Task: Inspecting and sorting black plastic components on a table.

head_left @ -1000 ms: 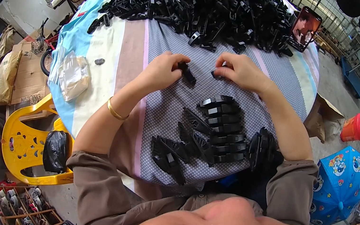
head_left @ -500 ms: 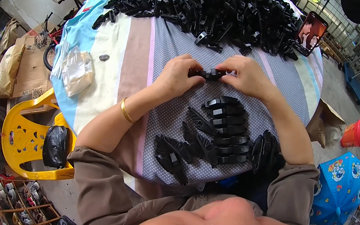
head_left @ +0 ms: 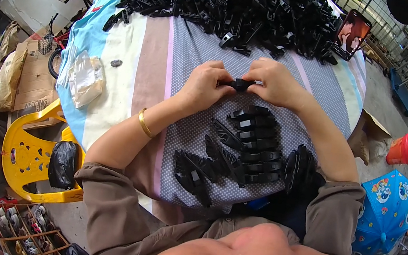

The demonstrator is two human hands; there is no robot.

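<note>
Between my hands is a small black plastic part, pinched from both sides just above the cloth. My left hand has its fingers closed on the part's left end, and my right hand grips the right end with thumb and fingers. My fingertips hide much of its shape. Closer to me, similar black parts lie in a stacked row, with looser ones to the left and a small upright bunch to the right. Beyond my hands spreads a large heap of black plastic parts.
A striped cloth covers the round table. On it are a clear plastic bag at left and a propped phone at far right. Around the table stand a yellow chair, a red bucket and a blue umbrella.
My hands have drawn slightly closer together on the black plastic part, the right hand shifting a little left. The rows and the heap look the same.
</note>
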